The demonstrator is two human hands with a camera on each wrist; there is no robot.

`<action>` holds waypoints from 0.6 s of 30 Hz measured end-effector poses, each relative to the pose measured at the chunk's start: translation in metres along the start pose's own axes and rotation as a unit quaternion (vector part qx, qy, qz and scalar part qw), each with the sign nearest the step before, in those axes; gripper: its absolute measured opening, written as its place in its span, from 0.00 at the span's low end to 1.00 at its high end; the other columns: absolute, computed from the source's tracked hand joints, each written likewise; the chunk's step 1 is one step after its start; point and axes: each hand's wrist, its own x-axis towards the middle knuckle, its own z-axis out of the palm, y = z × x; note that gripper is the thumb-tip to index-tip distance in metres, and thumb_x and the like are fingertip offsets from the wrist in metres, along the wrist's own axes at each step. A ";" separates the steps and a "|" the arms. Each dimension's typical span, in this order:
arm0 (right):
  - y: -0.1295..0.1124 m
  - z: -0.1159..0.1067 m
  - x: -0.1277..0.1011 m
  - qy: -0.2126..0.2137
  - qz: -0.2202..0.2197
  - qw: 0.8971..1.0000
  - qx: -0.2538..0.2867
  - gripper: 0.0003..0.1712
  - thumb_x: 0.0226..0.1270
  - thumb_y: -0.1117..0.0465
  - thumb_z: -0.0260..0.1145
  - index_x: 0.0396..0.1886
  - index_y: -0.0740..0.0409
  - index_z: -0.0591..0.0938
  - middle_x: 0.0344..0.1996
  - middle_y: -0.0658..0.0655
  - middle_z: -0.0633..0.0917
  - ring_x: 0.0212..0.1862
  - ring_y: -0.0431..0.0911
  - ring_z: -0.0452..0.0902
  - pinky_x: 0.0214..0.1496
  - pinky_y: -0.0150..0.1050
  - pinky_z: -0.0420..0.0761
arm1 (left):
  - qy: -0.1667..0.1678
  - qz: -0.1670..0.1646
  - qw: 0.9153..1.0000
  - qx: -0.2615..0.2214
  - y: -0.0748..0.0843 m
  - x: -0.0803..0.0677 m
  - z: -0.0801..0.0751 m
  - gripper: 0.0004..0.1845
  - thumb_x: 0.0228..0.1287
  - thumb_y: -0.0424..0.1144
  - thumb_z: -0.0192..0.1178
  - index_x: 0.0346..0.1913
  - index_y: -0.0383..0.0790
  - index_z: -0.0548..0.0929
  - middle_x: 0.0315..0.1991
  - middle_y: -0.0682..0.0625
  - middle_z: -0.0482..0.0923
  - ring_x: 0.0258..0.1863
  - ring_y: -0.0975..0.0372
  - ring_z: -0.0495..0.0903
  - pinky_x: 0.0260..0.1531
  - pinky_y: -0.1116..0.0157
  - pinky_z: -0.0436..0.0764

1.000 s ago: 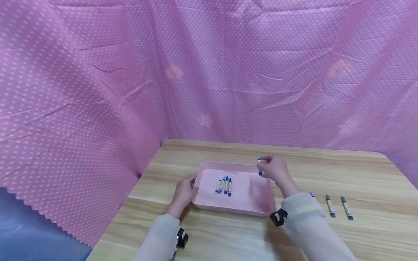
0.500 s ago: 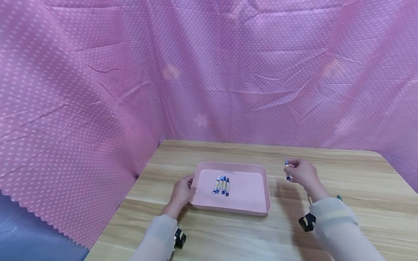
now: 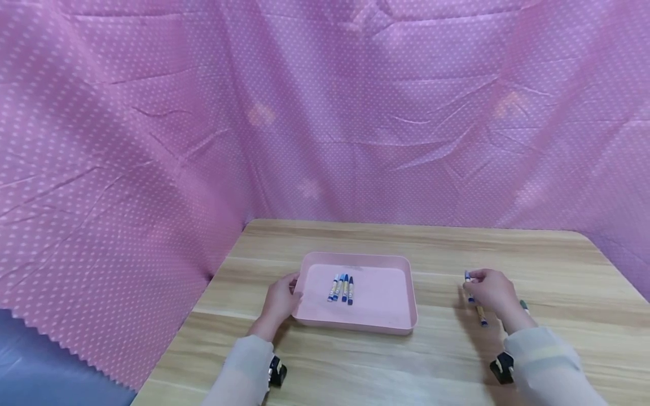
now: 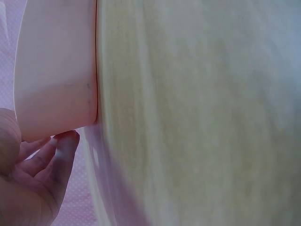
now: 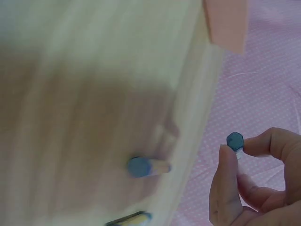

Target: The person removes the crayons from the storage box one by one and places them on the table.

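My right hand pinches a blue crayon between thumb and fingertip, low over the right part of the table. In the right wrist view, the held crayon's dark hexagonal end points toward the camera. Just below it in the head view lies another crayon with a yellowish wrapper, and a green-tipped crayon shows partly behind the wrist. My left hand grips the left side of a pink tray, thumb at the rim and fingers against the outer wall. Several blue-toned crayons lie side by side in the tray.
The wooden table has a far edge against a pink dotted cloth, which also hangs along the left. Each wrist bears a small black camera. A strip of table separates the tray from the loose crayons.
My right hand has carried the blue crayon from above the tray's right edge rightward, then down close to the table near the loose crayons. The left hand stays on the tray.
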 end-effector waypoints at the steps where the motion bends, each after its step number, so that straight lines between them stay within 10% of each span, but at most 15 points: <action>1: 0.002 0.001 -0.001 -0.004 0.003 1.000 -0.003 0.29 0.64 0.58 0.60 0.56 0.77 0.71 0.45 0.71 0.79 0.40 0.53 0.77 0.40 0.48 0.80 | 0.000 0.000 1.000 0.001 0.000 0.000 0.000 0.26 0.54 0.24 0.64 0.60 0.30 0.75 0.45 0.40 0.81 0.43 0.52 0.80 0.45 0.59 0.81; 18: 0.019 0.022 -0.004 -0.010 0.019 0.999 -0.036 0.24 0.60 0.64 0.63 0.51 0.79 0.72 0.34 0.65 0.80 0.29 0.47 0.77 0.28 0.40 0.80 | -0.003 -0.006 1.000 -0.003 -0.002 0.002 0.001 0.26 0.55 0.24 0.64 0.60 0.30 0.75 0.45 0.40 0.81 0.42 0.53 0.80 0.43 0.60 0.82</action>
